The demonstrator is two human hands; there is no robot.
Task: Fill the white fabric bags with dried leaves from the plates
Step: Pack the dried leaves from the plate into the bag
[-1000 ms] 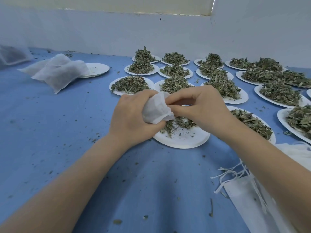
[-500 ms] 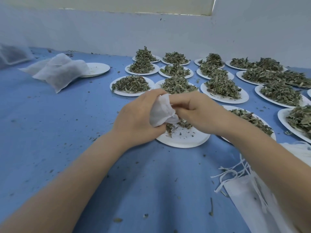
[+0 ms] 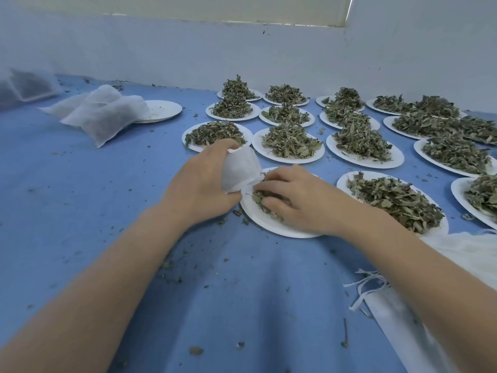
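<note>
My left hand [image 3: 200,187] grips a white fabric bag [image 3: 240,168] just left of the nearest white plate [image 3: 271,224]. On that plate my right hand [image 3: 293,197] lies with its fingers curled round a small clump of dried leaves [image 3: 265,204]. Most of this plate's surface is bare. Filled white bags [image 3: 105,114] lie at the far left of the blue table. Several plates heaped with dried leaves [image 3: 291,141] stand behind and to the right.
An emptied stack of plates [image 3: 164,110] sits beside the filled bags. Flat unfilled bags with white drawstrings [image 3: 368,286] lie at the lower right. Leaf crumbs are scattered over the blue cloth [image 3: 80,211]. A white wall closes off the back.
My right hand has left the bag's mouth and dropped onto the near plate, closing on the leaves. My left hand has shifted slightly with the bag.
</note>
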